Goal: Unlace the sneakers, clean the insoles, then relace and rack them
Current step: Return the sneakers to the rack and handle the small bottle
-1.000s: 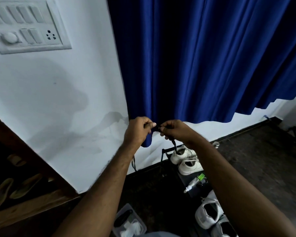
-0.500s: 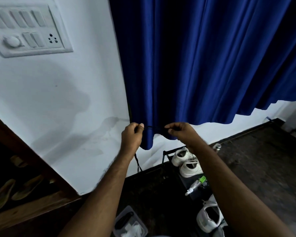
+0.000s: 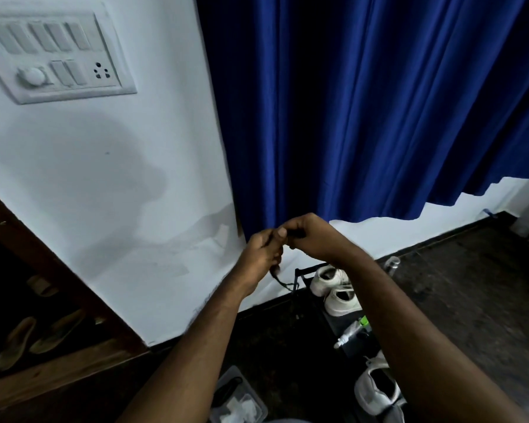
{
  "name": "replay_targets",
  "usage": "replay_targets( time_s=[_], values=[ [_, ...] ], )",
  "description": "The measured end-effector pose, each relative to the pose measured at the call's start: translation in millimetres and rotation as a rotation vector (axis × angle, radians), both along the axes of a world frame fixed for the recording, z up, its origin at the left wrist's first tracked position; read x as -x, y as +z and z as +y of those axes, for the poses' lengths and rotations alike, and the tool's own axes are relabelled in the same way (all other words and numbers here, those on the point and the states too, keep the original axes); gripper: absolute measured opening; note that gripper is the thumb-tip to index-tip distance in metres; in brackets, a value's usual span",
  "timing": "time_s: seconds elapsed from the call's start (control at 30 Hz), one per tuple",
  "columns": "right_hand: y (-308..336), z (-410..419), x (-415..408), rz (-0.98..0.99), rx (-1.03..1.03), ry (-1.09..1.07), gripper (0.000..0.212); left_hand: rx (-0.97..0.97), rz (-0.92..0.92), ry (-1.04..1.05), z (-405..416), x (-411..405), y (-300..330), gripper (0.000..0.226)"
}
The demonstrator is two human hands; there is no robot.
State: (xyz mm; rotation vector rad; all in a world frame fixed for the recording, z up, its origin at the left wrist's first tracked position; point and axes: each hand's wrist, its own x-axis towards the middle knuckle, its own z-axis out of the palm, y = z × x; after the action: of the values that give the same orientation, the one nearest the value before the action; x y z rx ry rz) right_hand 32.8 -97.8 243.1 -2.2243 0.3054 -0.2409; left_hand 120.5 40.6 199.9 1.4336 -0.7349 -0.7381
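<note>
My left hand point(image 3: 261, 248) and my right hand point(image 3: 310, 236) meet in front of the blue curtain's lower edge, both pinching a dark shoelace point(image 3: 280, 277). The lace's loose end hangs below my left hand. Beneath them, two white sneakers point(image 3: 336, 288) sit on a black shoe rack point(image 3: 300, 273). Another white sneaker point(image 3: 376, 389) lies lower on the rack, partly hidden by my right forearm. A small white bottle with a green cap point(image 3: 350, 331) lies on the rack between them.
A blue curtain point(image 3: 364, 111) hangs ahead over a white wall with a switch panel point(image 3: 55, 56). A wooden shelf with sandals point(image 3: 28, 334) is at the left. A clear plastic tray point(image 3: 239, 401) with cloths sits on the dark floor.
My hands had pulled the lace taut and apart half a second ago; now they have come back together, fingers touching, with the lace bunched between them.
</note>
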Motion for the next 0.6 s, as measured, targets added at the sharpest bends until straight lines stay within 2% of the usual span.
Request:
replay_targets(
  time_s=[0.1, 0.23, 0.33, 0.5, 0.6],
  values=[
    [4, 3, 2, -0.029, -0.146, -0.055, 0.018, 0.003, -0.036, 0.128, 1, 0, 3, 0.034],
    [-2, 1, 4, -0.149, -0.328, -0.221, 0.003, -0.002, -0.100, 0.300, 0, -6, 4, 0.028],
    [-7, -1, 7, -0.236, -0.466, -0.313, 0.007, 0.020, -0.109, 0.357, 2, -8, 3, 0.037],
    [-4, 8, 7, -0.328, -0.849, -0.241, 0.015, 0.030, -0.051, 0.362, 2, -6, 6, 0.045],
    [-1, 12, 6, -0.351, -0.880, -0.235, 0.016, 0.042, -0.071, 0.384, 0, -7, 7, 0.034]
  ],
)
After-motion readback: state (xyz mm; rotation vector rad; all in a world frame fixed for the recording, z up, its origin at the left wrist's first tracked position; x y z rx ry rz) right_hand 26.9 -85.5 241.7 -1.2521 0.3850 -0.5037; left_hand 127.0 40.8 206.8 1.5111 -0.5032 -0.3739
